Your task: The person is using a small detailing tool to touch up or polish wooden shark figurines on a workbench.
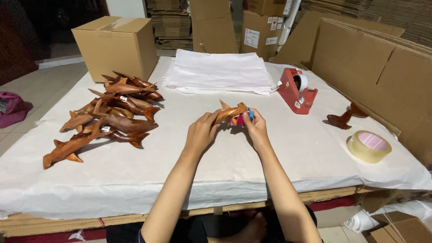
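1. Two hands hold one wooden dolphin carving point(230, 112) above the middle of the paper-covered surface point(180, 171). My left hand point(201, 132) is clamped on its tail half; my right hand point(256, 128) is closed on the head end together with a small pink-and-blue item point(239, 119), whose kind I cannot tell.
2. Risk: the fin sticking up looks thin. Twisting between the two hands could snap it.
3. Risk: polished wood looks slick. A loosened pinch would drop the carving onto the surface and could chip the snout.
4. Risk: the small item is barely gripped and could slip out unnoticed.
5. Surroundings: pile of dolphin carvings point(108, 117) well to the left, red tape dispenser point(297, 90) and tape roll point(369, 146) to the right, stack of white paper point(218, 72) beyond. None is close enough to snag.
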